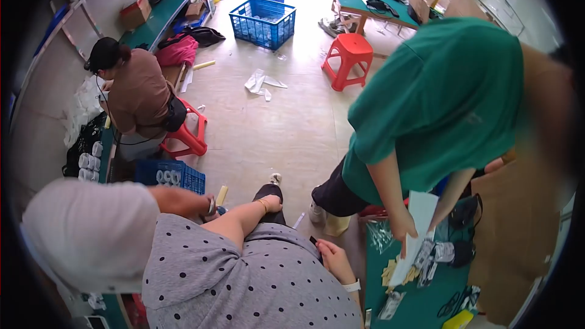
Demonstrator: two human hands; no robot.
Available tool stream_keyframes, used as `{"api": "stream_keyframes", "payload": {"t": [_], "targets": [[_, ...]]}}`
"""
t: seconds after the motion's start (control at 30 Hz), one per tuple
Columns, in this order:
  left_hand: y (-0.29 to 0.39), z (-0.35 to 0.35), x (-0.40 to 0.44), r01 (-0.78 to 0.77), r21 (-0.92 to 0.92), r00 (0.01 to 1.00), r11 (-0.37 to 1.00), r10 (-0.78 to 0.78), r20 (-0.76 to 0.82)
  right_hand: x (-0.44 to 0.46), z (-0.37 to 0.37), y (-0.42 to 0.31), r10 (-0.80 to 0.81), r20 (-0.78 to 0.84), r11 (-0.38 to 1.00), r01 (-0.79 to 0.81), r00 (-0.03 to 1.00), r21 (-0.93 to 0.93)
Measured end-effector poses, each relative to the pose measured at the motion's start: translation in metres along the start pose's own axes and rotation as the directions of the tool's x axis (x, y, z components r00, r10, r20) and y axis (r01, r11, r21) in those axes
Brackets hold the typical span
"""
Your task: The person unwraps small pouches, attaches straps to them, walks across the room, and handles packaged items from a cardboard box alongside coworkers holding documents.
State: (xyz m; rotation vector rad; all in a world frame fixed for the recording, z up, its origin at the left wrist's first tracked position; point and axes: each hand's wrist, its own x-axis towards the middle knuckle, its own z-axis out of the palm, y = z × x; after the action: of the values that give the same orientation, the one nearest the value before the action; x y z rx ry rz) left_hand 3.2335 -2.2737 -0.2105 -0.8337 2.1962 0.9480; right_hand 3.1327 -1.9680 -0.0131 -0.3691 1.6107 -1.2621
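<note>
My left hand (273, 203), with a thin bracelet at its wrist, rests on the dark trouser leg (269, 191). Its fingers lie loosely over the cloth and hold nothing I can see. Close to my grey dotted shirt (262, 277), my right hand (334, 260) has a white band at the wrist. Its fingers are closed on a small black object (314, 240), mostly hidden, whose kind I cannot make out.
Right, a person in a green shirt (439, 103) holds a white board (417, 237) over a green table (420, 307). A white-capped person (91, 231) is close left; another (140, 94) sits behind. A red stool (348, 61) and blue crate (262, 23) stand ahead.
</note>
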Motion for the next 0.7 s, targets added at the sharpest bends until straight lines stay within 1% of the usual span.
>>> {"api": "stream_keyframes", "payload": {"t": [0.03, 0.07, 0.1, 0.13, 0.2, 0.23, 0.3, 0.33, 0.37, 0.4, 0.43, 0.47, 0.5, 0.53, 0.57, 0.6, 0.63, 0.67, 0.7], "targets": [[-0.003, -0.008, -0.007, 0.013, 0.009, 1.000, 1.000, -0.014, 0.004, 0.000, 0.008, -0.005, 0.001, 0.005, 1.000, -0.001, 1.000, -0.013], [-0.003, -0.012, -0.013, 0.029, 0.017, 1.000, 0.999, -0.029, 0.009, 0.001, 0.010, -0.009, 0.020, -0.025, 0.999, -0.019, 0.999, 0.031], [-0.014, -0.013, -0.009, -0.022, 0.072, 1.000, 0.997, 0.020, 0.019, 0.003, 0.013, -0.018, 0.038, -0.055, 0.997, -0.034, 0.998, 0.072], [-0.016, -0.022, -0.010, -0.022, 0.054, 1.000, 0.998, 0.022, 0.012, 0.012, 0.016, -0.028, 0.039, -0.049, 0.998, -0.036, 0.998, 0.053], [-0.038, -0.046, 0.043, -0.019, 0.029, 1.000, 0.999, 0.019, 0.009, 0.093, 0.011, -0.025, 0.117, -0.088, 0.993, -0.114, 0.989, 0.039], [-0.050, -0.064, 0.070, -0.037, 0.013, 0.999, 0.999, 0.037, 0.011, 0.139, 0.008, -0.021, 0.114, -0.063, 0.993, -0.113, 0.992, 0.021], [-0.067, -0.116, 0.117, -0.101, 0.037, 0.994, 0.994, 0.102, -0.027, 0.242, 0.004, -0.011, 0.090, -0.047, 0.992, -0.094, 0.995, -0.087], [-0.073, -0.149, 0.138, -0.112, -0.045, 0.992, 0.993, 0.109, -0.059, 0.301, 0.000, 0.009, 0.087, -0.083, 0.991, -0.095, 0.993, -0.098], [-0.072, -0.188, 0.153, -0.151, -0.195, 0.977, 0.969, 0.116, -0.179, 0.354, 0.000, 0.016, 0.079, -0.055, 0.991, -0.084, 0.995, -0.109], [-0.065, -0.232, 0.148, -0.212, -0.331, 0.947, 0.920, 0.110, -0.302, 0.392, 0.005, 0.014, 0.103, -0.083, 0.975, -0.117, 0.991, -0.188], [-0.055, -0.282, 0.136, -0.324, -0.402, 0.908, 0.857, 0.163, -0.385, 0.428, 0.012, 0.007, 0.130, -0.114, 0.951, -0.157, 0.985, -0.265], [-0.042, -0.338, 0.117, -0.431, -0.462, 0.861, 0.775, 0.200, -0.469, 0.463, 0.020, -0.004, 0.188, -0.109, 0.945, -0.210, 0.976, -0.250], [-0.029, -0.393, 0.094, -0.533, -0.421, 0.793, 0.734, 0.260, -0.551, 0.499, 0.027, -0.010, 0.238, -0.075, 0.943, -0.249, 0.968, -0.221], [-0.012, -0.449, 0.058, -0.658, -0.404, 0.707, 0.636, 0.335, -0.623, 0.524, 0.034, -0.025, 0.293, -0.046, 0.936, -0.297, 0.955, -0.188], [0.007, -0.500, 0.021, -0.735, -0.424, 0.652, 0.529, 0.381, -0.656, 0.549, 0.039, -0.040, 0.384, -0.040, 0.908, -0.385, 0.922, -0.164], [0.020, -0.544, -0.013, -0.797, -0.355, 0.580, 0.488, 0.459, -0.673, 0.576, 0.043, -0.046, 0.451, -0.044, 0.884, -0.453, 0.892, -0.115], [0.030, -0.577, -0.030, -0.913, -0.204, 0.385, 0.352, 0.584, -0.715, 0.599, 0.047, -0.061, 0.460, -0.062, 0.873, -0.464, 0.886, -0.152], [0.039, -0.604, -0.042, -0.981, -0.051, 0.167, 0.189, 0.671, -0.722, 0.619, 0.047, -0.075, 0.470, -0.084, 0.858, -0.477, 0.879, -0.189], [0.050, -0.630, -0.056, -0.996, -0.079, 0.080, 0.037, 0.749, -0.657, 0.663, 0.034, -0.064, 0.479, -0.092, 0.852, -0.488, 0.873, -0.188]]}}
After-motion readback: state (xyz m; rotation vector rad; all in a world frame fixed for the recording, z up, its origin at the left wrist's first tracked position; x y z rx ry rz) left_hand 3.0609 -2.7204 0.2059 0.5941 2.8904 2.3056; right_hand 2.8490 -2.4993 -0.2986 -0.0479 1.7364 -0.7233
